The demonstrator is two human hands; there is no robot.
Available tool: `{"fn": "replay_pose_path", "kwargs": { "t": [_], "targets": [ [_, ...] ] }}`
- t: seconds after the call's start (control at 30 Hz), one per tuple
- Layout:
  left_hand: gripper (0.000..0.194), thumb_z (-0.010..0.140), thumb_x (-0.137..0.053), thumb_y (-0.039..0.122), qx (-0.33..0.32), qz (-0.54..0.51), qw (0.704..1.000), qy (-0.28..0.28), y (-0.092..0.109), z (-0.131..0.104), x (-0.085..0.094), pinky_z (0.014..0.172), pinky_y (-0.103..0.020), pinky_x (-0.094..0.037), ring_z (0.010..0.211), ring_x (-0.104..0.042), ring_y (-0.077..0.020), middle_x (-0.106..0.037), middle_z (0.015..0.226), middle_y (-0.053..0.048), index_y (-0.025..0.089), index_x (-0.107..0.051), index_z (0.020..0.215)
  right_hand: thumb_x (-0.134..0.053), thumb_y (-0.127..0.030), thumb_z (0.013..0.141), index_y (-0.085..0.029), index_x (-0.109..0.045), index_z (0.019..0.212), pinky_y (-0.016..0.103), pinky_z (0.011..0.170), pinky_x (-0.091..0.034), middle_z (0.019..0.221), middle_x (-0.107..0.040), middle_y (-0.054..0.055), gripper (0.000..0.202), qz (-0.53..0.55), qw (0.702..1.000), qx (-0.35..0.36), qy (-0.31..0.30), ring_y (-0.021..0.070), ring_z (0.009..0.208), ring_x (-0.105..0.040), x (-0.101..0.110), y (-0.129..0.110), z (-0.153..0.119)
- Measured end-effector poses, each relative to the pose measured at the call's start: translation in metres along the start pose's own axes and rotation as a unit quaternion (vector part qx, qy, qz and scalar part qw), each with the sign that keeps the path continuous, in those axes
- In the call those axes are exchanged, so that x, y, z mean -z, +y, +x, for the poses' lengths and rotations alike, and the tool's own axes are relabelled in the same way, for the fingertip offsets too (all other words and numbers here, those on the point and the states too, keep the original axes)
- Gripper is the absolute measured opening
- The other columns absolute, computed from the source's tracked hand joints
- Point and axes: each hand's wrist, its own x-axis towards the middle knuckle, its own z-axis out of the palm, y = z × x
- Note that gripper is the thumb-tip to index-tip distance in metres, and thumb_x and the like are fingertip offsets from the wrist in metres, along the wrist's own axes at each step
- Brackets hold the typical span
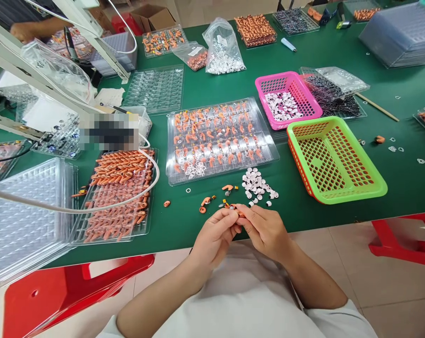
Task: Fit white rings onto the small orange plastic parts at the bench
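At the table's near edge my left hand (217, 231) and my right hand (267, 231) meet, fingers closed together around a small orange plastic part (241, 214). Fingertips cover most of it, so its exact kind is hidden. Just beyond the fingers lie a few orange hook-shaped pieces (228, 188) with yellow and dark ends, and a small orange ring-like piece (202, 210). A scatter of small white round caps (256, 182) is beyond my right hand. Further back sits a clear tray (219, 141) with rows of orange pieces and some white rings.
Right of the tray stand a pink basket (290, 124) of white caps and a green basket (370, 190). Stacked clear trays (26, 206), orange parts (117, 192) and a white cable (156, 180) are at left. Red stools (40, 300) stand below. Another person's hand (20, 32) shows far left.
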Motion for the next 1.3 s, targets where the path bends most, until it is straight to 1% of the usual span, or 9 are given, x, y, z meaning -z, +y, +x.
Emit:
{"fn": "replay_pose_path", "kwargs": {
  "t": [0.07, 0.13, 0.27, 0.33, 0.47, 0.77, 1.0, 1.13, 1.3],
  "targets": [
    [0.017, 0.077, -0.080, 0.028, -0.031, 0.048, 0.998, 0.016, 0.001, 0.000, 0.003, 0.071, -0.022, -0.050, 0.076, -0.059, -0.0105, -0.066, 0.084, -0.002, 0.016, -0.070, 0.083, -0.054, -0.011, 0.095, -0.015, -0.051, 0.132, 0.029, 0.062, -0.054, 0.094, -0.073, 0.009, 0.037, 0.009, 1.000, -0.007, -0.012, 0.0175, 0.074, -0.067, 0.003, 0.000, 0.000],
    [0.023, 0.072, -0.083, 0.025, -0.069, 0.094, 0.993, 0.021, 0.002, -0.001, 0.006, 0.070, -0.022, -0.051, 0.079, -0.060, -0.0118, -0.066, 0.088, -0.002, 0.019, -0.071, 0.091, -0.054, -0.011, 0.096, -0.016, -0.051, 0.133, 0.030, 0.067, -0.057, 0.099, -0.074, 0.010, 0.038, 0.027, 0.999, -0.013, -0.018, 0.0183, 0.080, -0.069, 0.007, -0.001, 0.001],
    [0.048, 0.065, -0.087, 0.017, -0.114, 0.161, 0.980, -0.017, 0.004, -0.003, 0.007, 0.080, -0.030, -0.056, 0.092, -0.062, -0.0167, -0.067, 0.105, -0.004, 0.026, -0.070, 0.109, -0.051, -0.009, 0.096, -0.016, -0.051, 0.131, 0.031, 0.072, -0.059, 0.102, -0.073, 0.011, 0.035, 0.058, 0.998, -0.001, -0.024, 0.0190, 0.088, -0.071, 0.012, -0.004, 0.005],
    [0.047, 0.066, -0.086, 0.018, -0.118, 0.203, 0.972, -0.021, 0.006, -0.003, 0.006, 0.083, -0.031, -0.057, 0.093, -0.063, -0.0179, -0.069, 0.105, -0.005, 0.025, -0.072, 0.110, -0.050, -0.009, 0.096, -0.014, -0.052, 0.129, 0.031, 0.070, -0.059, 0.098, -0.073, 0.011, 0.033, 0.049, 0.999, 0.010, -0.021, 0.0197, 0.085, -0.071, 0.012, -0.004, 0.005],
    [0.040, 0.066, -0.087, 0.019, -0.116, 0.251, 0.961, 0.005, 0.008, -0.005, 0.004, 0.082, -0.032, -0.059, 0.085, -0.067, -0.0177, -0.074, 0.105, -0.006, 0.022, -0.077, 0.104, -0.050, -0.010, 0.095, -0.013, -0.052, 0.128, 0.031, 0.062, -0.058, 0.090, -0.073, 0.011, 0.033, 0.024, 0.999, 0.027, -0.017, 0.0200, 0.076, -0.070, 0.010, -0.004, 0.002],
    [0.037, 0.065, -0.086, 0.018, -0.120, 0.233, 0.965, 0.015, 0.008, -0.009, 0.001, 0.079, -0.031, -0.062, 0.083, -0.070, -0.0187, -0.078, 0.094, -0.004, 0.024, -0.079, 0.101, -0.050, -0.009, 0.094, -0.011, -0.049, 0.133, 0.032, 0.067, -0.060, 0.093, -0.073, 0.012, 0.040, -0.003, 0.999, 0.050, 0.010, 0.0205, 0.081, -0.070, 0.007, -0.005, -0.002],
    [0.036, 0.063, -0.087, 0.017, -0.103, 0.224, 0.969, 0.027, 0.009, -0.010, -0.001, 0.078, -0.029, -0.061, 0.083, -0.070, -0.0183, -0.078, 0.093, -0.004, 0.023, -0.079, 0.098, -0.050, -0.007, 0.092, -0.009, -0.046, 0.136, 0.032, 0.062, -0.059, 0.086, -0.071, 0.012, 0.044, 0.020, 0.996, 0.070, 0.043, 0.0200, 0.074, -0.067, 0.002, -0.006, -0.002],
    [0.033, 0.062, -0.087, 0.015, -0.093, 0.198, 0.976, 0.024, 0.011, -0.009, -0.003, 0.076, -0.027, -0.061, 0.080, -0.069, -0.0168, -0.077, 0.088, -0.003, 0.023, -0.080, 0.094, -0.049, -0.007, 0.092, -0.009, -0.048, 0.134, 0.031, 0.059, -0.057, 0.082, -0.070, 0.011, 0.042, 0.014, 0.997, 0.068, 0.037, 0.0193, 0.069, -0.065, 0.000, -0.004, -0.003],
    [0.034, 0.063, -0.087, 0.015, -0.099, 0.199, 0.975, 0.026, 0.009, -0.006, -0.003, 0.079, -0.029, -0.060, 0.082, -0.069, -0.0165, -0.075, 0.100, -0.005, 0.021, -0.078, 0.095, -0.051, -0.008, 0.093, -0.010, -0.052, 0.129, 0.030, 0.061, -0.056, 0.085, -0.070, 0.010, 0.036, 0.019, 0.998, 0.051, 0.019, 0.0189, 0.072, -0.066, 0.001, 0.000, -0.003]
  ]
}}
